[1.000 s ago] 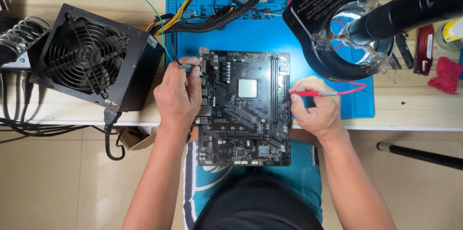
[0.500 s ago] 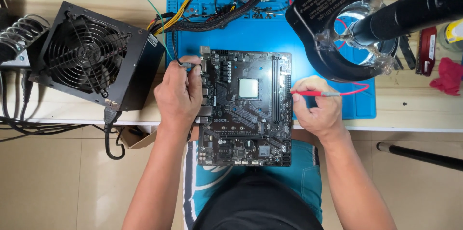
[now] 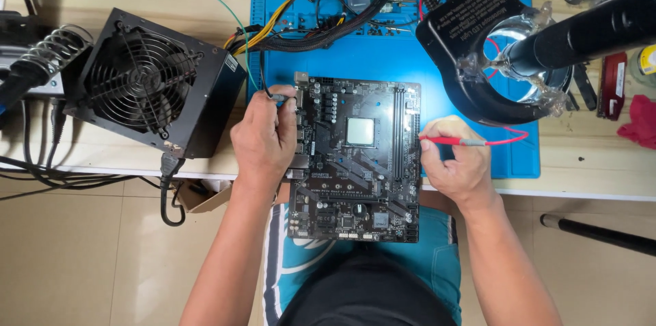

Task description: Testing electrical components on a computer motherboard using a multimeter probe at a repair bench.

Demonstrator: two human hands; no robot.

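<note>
My left hand (image 3: 263, 141) pinches a black probe (image 3: 277, 98) at the motherboard's (image 3: 355, 162) left edge; my right hand (image 3: 456, 158) grips the red probe (image 3: 444, 141) at its right. The power supply (image 3: 154, 83) sits left on the desk (image 3: 588, 162), the magnifier lamp (image 3: 478, 52) right.

— Is the light good here?
— Bright and even, coming from above; shadows on the desk (image 3: 588, 175) are short and soft.
— Any glare?
— A shine on the clear wrap of the round lamp (image 3: 519, 59), upper right.
— Blur?
— The black arm (image 3: 601, 25) at upper right looks soft. The middle is sharp; edges bend slightly.
</note>
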